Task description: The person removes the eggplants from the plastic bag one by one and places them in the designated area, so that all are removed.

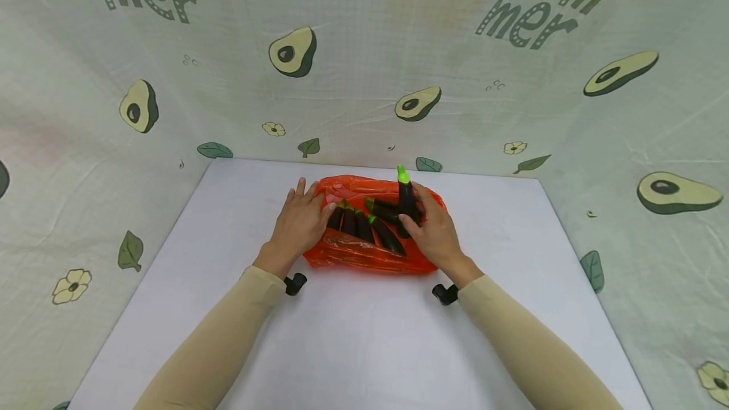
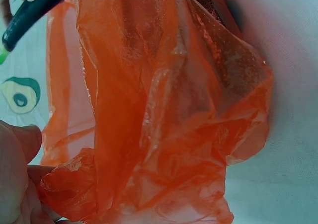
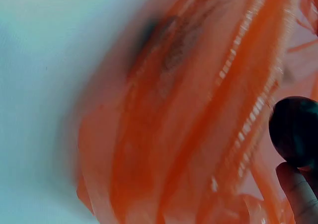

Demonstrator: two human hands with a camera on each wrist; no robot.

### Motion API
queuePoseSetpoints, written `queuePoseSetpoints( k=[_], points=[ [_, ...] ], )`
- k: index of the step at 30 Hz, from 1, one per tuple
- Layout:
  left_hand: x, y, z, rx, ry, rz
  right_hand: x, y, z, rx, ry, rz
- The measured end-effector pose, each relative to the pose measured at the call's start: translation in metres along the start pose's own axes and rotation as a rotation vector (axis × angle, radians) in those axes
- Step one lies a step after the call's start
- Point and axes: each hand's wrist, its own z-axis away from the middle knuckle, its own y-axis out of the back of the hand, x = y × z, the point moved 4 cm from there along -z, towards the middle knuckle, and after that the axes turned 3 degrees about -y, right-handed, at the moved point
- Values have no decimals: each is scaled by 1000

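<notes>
An orange-red plastic bag [image 1: 364, 263] lies on the white table with its mouth spread wide. Inside are several dark eggplants [image 1: 387, 236] with green caps, most lying side by side. My right hand [image 1: 435, 229] grips one more eggplant [image 1: 406, 198] between thumb and fingers, over the bag's right part, its bright green stem pointing to the back. In the right wrist view its rounded dark end [image 3: 295, 129] shows by a fingertip. At the bag's left end rests my left hand [image 1: 299, 220], its fingers extended and touching the plastic; part of them is hidden behind it in the left wrist view.
The white table [image 1: 364, 340] extends around the bag. Behind and at both sides hangs a pale cloth [image 1: 353, 100] printed with avocados, leaves and lettering. Black wrist-worn devices [image 1: 295, 284] jut inward from both wrists.
</notes>
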Motion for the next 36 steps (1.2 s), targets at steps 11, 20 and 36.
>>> queuePoseSetpoints(
  k=[11, 20, 36],
  points=[
    [0, 1, 1, 0, -11, -12, 10, 41, -4, 116, -46, 28],
    [2, 2, 3, -3, -18, -24, 29, 77, -9, 198, -108, 48],
    [2, 2, 6, 16, -23, -8, 79, 99, -19, 105, -420, 21]
  ],
)
